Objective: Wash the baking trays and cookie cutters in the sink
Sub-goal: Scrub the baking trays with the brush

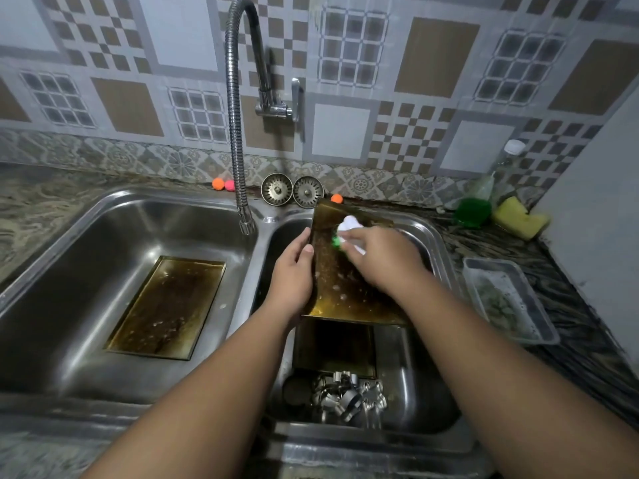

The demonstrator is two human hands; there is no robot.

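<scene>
One baking tray (166,305) lies flat on the floor of the left basin of the sink (86,216). It is brown and stained, and is probably parked there to soak or wait its turn. The tap (238,140) hangs down by the divider between the basins; no running water can be made out.

The left hand (294,274) grips the left edge of a second tray (332,288), with its fingers curled round the rim and the thumb on the front. It props the tray at a tilt over the right basin, likely so the dirty face is turned up to the person and the runoff drops into the sink. The right hand (383,257) presses a white-and-green scrubber (347,229) to the upper part of that face, its fingers bunched round it, so scrubbing seems to be the step in hand.

Below, a third tray (333,344) lies in the right basin. Nearer the person a heap of metal cookie cutters (349,399) waits, apparently not yet washed. On the desk at the right, a green scourer (472,210), a yellow sponge (518,217) and a clear plastic box (508,299) sit near the right hand.
</scene>
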